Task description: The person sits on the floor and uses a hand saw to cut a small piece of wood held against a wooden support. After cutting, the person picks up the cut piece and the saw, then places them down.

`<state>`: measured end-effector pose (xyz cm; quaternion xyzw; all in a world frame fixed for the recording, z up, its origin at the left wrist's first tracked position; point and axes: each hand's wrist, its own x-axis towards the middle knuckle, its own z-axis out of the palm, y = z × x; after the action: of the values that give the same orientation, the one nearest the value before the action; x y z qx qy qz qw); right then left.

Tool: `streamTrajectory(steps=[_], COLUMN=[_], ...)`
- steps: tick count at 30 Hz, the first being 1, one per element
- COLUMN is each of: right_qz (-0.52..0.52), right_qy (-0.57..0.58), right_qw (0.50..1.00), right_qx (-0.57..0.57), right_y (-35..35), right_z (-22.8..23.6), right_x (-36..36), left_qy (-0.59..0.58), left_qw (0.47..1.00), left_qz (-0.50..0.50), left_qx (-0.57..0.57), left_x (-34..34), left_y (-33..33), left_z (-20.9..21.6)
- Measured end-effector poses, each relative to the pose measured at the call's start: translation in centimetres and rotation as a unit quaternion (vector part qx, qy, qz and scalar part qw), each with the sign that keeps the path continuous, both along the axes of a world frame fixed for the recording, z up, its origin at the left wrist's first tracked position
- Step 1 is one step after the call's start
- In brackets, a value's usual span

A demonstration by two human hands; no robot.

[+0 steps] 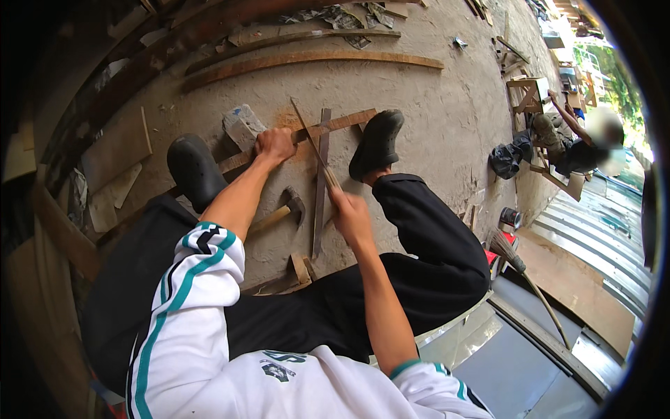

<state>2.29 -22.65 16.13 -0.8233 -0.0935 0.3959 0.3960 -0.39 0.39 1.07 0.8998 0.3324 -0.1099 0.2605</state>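
Note:
My left hand [276,145] is closed on a wooden strip [349,120], pressing it down near a pale block [243,127]. In my right hand [352,213] is a handsaw [311,140], gripped at its handle end. Its narrow blade lies across the strip just right of my left hand; its teeth are too small to make out. Reddish sawdust [304,155] is scattered on the floor around the blade. A darker strip [319,223] lies underneath, crossing the held one. Between my legs rests a claw hammer [278,215] with a wooden handle.
My black shoes [194,171] flank the work. Long boards [314,61] lie beyond it, and flat panels [115,150] lean at left. At right are a broom [520,262], a can [510,219] and a black bag [508,160]. Another person [583,143] works at a wooden stand farther right.

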Motion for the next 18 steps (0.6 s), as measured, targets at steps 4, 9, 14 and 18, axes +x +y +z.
streamTrajectory(steps=[4,9,14,18], right_qz=[0.009,0.005,0.029,0.016], right_qy=[-0.070,0.051,-0.051,-0.019], right_qw=[0.997,0.998,0.998,0.999], right_qx=[-0.024,-0.036,0.026,0.023], right_y=[4.1,-2.7,0.8,3.7], right_z=[-1.7,7.4,-3.8,-2.2], right_x=[1.2,-2.1,1.2,2.2], left_qy=[0.014,0.017,0.007,0.023], left_qw=[0.999,1.000,1.000,1.000], left_qz=[-0.032,0.003,-0.015,-0.003], left_qx=[-0.009,-0.004,-0.003,-0.010], left_x=[0.6,-0.1,1.0,1.0], left_y=[-0.5,1.0,0.3,0.5], left_z=[0.3,-0.9,0.0,0.4])
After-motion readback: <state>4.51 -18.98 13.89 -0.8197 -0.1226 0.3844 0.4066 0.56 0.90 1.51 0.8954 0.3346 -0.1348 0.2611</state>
